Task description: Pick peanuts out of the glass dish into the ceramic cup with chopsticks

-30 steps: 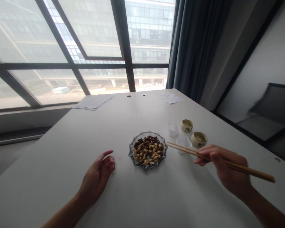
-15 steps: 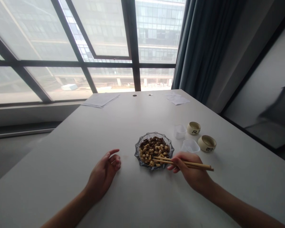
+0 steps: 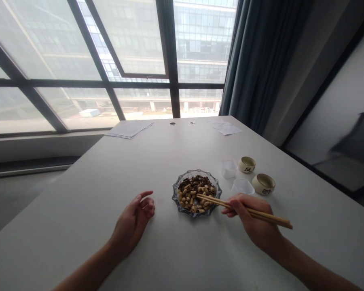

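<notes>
A scalloped glass bowl (image 3: 175, 197) in front of me holds peanuts in their shells (image 3: 186, 199) toward the near side and dark sunflower seeds (image 3: 198, 180) toward the back. My right hand (image 3: 251, 216), right of the bowl, is closed around a pair of wooden chopsticks (image 3: 269, 217). Their tips lie over the peanuts, close together; whether they touch one, I cannot tell. Left of the bowl, my left hand (image 3: 135, 222) rests on its side on the table, fingers loosely curled and apart, holding nothing.
Two clear plastic tubs (image 3: 229, 169) and two cream ceramic cups (image 3: 263, 184) with dark characters stand right of and behind the bowl. Papers (image 3: 130, 129) lie at the white table's (image 3: 79, 210) far left, more sheets (image 3: 227, 127) at its far right. Windows and a dark curtain (image 3: 245, 68) are beyond.
My right hand has shifted right and slightly toward me. The chopsticks' tips have risen a little over the peanuts, and their back ends now point lower. My left hand has stayed put.
</notes>
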Available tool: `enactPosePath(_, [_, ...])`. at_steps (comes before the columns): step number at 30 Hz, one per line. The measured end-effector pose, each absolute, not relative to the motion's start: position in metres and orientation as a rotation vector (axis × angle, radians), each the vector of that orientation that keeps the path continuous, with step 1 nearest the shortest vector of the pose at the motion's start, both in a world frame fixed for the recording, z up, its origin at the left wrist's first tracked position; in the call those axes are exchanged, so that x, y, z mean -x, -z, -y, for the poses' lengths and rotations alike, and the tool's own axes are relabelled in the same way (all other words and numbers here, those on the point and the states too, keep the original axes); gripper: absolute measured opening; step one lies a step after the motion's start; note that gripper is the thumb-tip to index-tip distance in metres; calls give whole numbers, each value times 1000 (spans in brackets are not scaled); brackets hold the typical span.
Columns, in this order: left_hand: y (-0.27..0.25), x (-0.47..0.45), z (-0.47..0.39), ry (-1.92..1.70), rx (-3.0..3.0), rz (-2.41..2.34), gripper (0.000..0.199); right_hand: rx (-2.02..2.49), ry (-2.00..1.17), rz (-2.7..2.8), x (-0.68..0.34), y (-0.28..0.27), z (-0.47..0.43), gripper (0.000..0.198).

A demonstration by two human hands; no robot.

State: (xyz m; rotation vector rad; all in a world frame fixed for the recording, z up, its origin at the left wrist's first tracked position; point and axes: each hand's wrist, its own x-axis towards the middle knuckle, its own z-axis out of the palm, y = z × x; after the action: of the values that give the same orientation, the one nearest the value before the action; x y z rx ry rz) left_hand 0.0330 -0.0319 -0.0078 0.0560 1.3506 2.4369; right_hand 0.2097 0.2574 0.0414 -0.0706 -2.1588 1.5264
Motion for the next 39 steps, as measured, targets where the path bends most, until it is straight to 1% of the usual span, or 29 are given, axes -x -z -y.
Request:
enactPosePath(5, [7, -34, 32, -2435, -49, -1362, 20, 220, -1269, 1978, -233, -72, -285, 19])
enactPosePath(9, [7, -33, 33, -2424, -40, -1362, 22, 394, -1093, 1805, -251, -83, -323, 23])
enactPosePath(13, [5, -33, 31, -2421, -19, -1359, 23, 615, -1132, 1665, -266, -65, -366, 32])
enactPosePath(16, [0, -34, 29, -2417, 15, -1378, 22, 672, -1217, 1576, -275, -45, -388, 34])
enactPosePath(19, [-6, -36, 26, -2407, 44, -1412, 19, 696, -1291, 1556, -281, -29, -395, 36])
enactPosePath(23, [-9, -37, 26, -2402, 78, -1420, 18, 741, -1335, 1567, -286, -22, -393, 39])
enactPosePath(28, [-2, -33, 29, -2396, 65, -1394, 20, 772, -1288, 1545, -298, -26, -398, 40])
enactPosePath(32, [-2, -33, 28, -2410, 69, -1389, 19, 763, -1227, 1563, -307, -36, -395, 37])
enactPosePath(36, [-5, -36, 26, -2417, 50, -1390, 17, 659, -1156, 1663, -301, -55, -366, 33])
enactPosePath(39, [-3, -35, 26, -2428, 18, -1391, 17, 518, -1207, 1817, -284, -68, -334, 28])
